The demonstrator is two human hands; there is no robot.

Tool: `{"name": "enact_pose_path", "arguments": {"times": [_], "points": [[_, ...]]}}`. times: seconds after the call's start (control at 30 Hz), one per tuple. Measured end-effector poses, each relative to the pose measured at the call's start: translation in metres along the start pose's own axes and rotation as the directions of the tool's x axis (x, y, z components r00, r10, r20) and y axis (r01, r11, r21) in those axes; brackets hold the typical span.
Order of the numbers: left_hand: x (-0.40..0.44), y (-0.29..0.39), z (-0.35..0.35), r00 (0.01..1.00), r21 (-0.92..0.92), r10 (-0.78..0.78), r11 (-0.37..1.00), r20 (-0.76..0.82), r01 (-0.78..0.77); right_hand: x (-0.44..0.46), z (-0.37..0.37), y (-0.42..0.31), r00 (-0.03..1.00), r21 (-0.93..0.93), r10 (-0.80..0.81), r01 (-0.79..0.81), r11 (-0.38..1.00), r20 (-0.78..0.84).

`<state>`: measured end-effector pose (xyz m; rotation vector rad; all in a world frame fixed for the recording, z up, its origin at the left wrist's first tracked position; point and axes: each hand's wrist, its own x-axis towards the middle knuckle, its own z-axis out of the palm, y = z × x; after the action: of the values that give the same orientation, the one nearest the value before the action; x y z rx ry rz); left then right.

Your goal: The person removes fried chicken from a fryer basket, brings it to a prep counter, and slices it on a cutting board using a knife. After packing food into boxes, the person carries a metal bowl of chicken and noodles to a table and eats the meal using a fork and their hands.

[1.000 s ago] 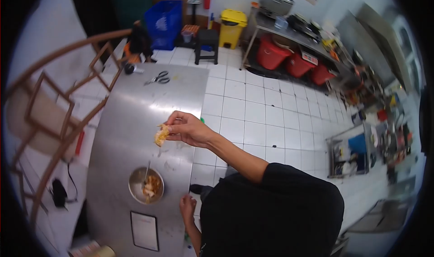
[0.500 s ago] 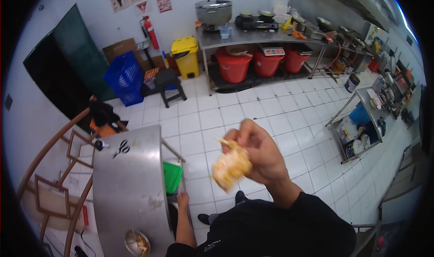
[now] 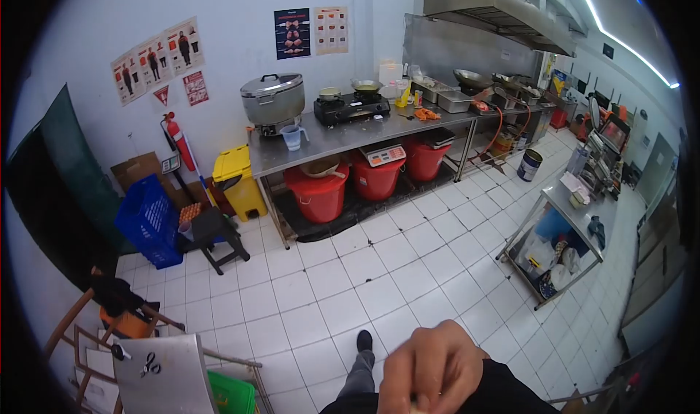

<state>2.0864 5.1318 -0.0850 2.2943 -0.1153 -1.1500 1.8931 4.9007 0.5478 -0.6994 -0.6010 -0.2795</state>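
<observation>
Close to the camera, at the bottom centre, my right hand (image 3: 430, 370) has its fingers closed together. Only a small pale bit shows under the fingertips at the frame's bottom edge, too little to make out. My left hand is out of the frame. To the left of my right hand, a metal table (image 3: 164, 374) carries black scissors (image 3: 150, 365), and a green container (image 3: 232, 393) sits beside it. My foot in a dark shoe (image 3: 364, 340) is on the tiled floor.
Along the wall, a steel counter (image 3: 335, 138) holds a large pot (image 3: 273, 100) and a black stove (image 3: 351, 109), with red bins (image 3: 317, 195) beneath. A yellow bin (image 3: 240, 184), blue crate (image 3: 149, 221) and black stool (image 3: 210, 230) stand left. A shelved cart (image 3: 576, 217) is at right.
The view has swung up and right towards the counter. The bowl and my left hand have left the frame. My right hand is now low, and the yellowish food piece is almost wholly out of sight.
</observation>
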Motion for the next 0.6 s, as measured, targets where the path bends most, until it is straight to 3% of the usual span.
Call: {"name": "enact_pose_path", "arguments": {"times": [0.07, 0.1, 0.23, 0.4, 0.43, 0.57, 0.6], "points": [[0.046, 0.041, -0.002, 1.0, 0.006, 0.028, 1.0, -0.007, -0.028, 0.029, -0.042, -0.023, 0.996, 0.002, 0.081, -0.081, 0.997, 0.036], [0.073, 0.067, -0.005, 0.998, 0.006, 0.055, 0.998, -0.009, -0.055, 0.048, -0.067, -0.024, 0.987, 0.037, -0.065, 0.061, 0.997, 0.144], [0.156, 0.176, -0.02, 0.988, -0.025, 0.156, 0.987, -0.009, -0.156, 0.113, -0.145, -0.089, 0.913, -0.033, -0.172, 0.198, 0.98, 0.369], [0.282, 0.37, -0.008, 0.916, -0.109, 0.398, 0.91, -0.042, -0.401, 0.175, -0.242, -0.18, 0.86, -0.155, -0.215, 0.317, 0.936, 0.463], [0.293, 0.425, -0.007, 0.871, -0.093, 0.491, 0.866, -0.019, -0.491, 0.185, -0.262, -0.207, 0.869, -0.262, -0.11, 0.262, 0.929, 0.482], [0.307, 0.574, 0.009, 0.771, -0.078, 0.629, 0.777, 0.094, -0.625, 0.195, -0.377, -0.268, 0.897, -0.447, -0.199, 0.377, 0.811, 0.395], [0.277, 0.61, -0.004, 0.78, 0.027, 0.61, 0.785, 0.136, -0.619, 0.198, -0.417, -0.286, 0.892, -0.478, -0.231, 0.41, 0.776, 0.389]]}}
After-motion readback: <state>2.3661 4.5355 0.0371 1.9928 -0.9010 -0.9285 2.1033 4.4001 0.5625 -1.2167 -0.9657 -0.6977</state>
